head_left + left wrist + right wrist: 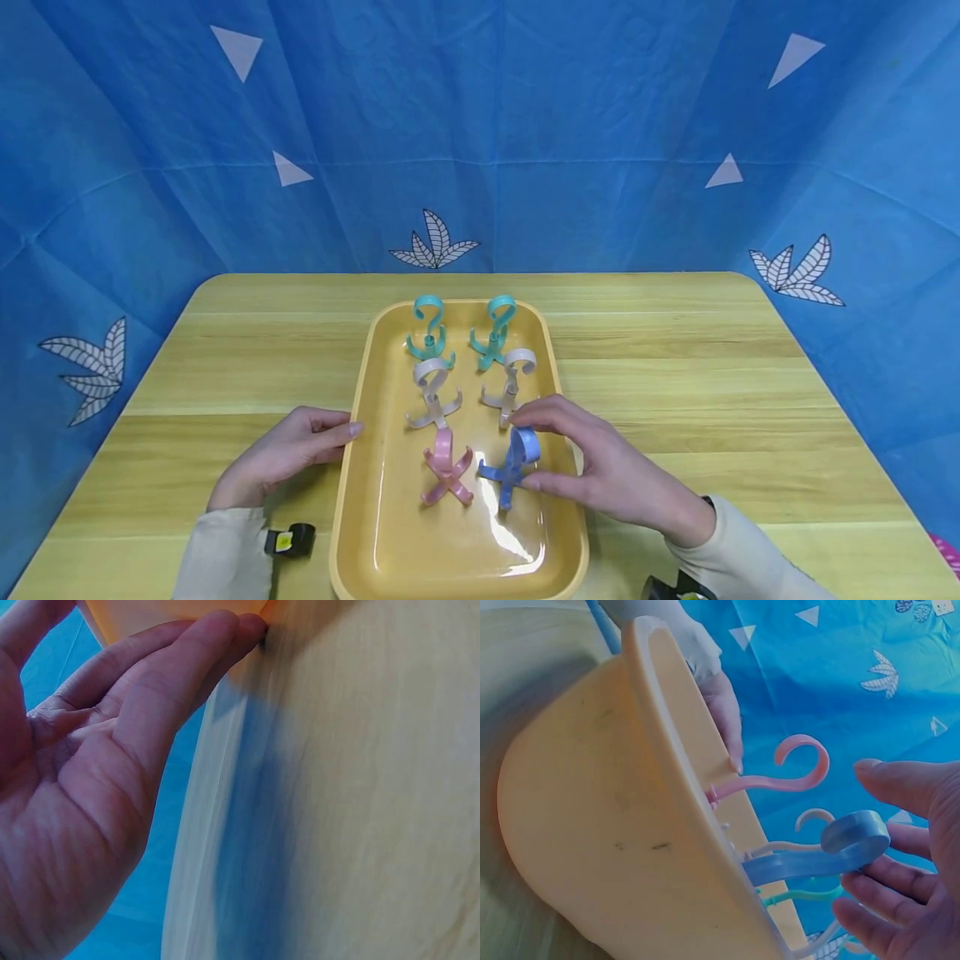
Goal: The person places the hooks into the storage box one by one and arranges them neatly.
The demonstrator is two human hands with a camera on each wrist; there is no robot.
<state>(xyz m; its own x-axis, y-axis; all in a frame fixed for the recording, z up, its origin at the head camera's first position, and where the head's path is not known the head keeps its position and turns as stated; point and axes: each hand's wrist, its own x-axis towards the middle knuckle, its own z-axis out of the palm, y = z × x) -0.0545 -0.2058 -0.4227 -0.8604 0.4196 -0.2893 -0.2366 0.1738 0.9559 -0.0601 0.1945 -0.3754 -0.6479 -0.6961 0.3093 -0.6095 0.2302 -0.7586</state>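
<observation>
My left hand [288, 450] grips the left wall of a yellow plastic tray [358, 500], its thumb over the rim and its fingers outside. In the tray, a blue swivel hook [517, 457] stands upright on its spread prongs at the right. My right hand [596, 471] is around this hook's curl with thumb and fingers spread. In the right wrist view the thumb is apart from the blue hook [802, 862], and the fingertips are right at its far side. A pink hook [446, 477] of the same shape stands just left of it.
Behind these stand two white hooks [435, 404] in a row, then two teal hooks [492, 337] near the tray's far end. The tray rests on a wooden table [675, 358] with a blue patterned cloth [600, 125] behind it.
</observation>
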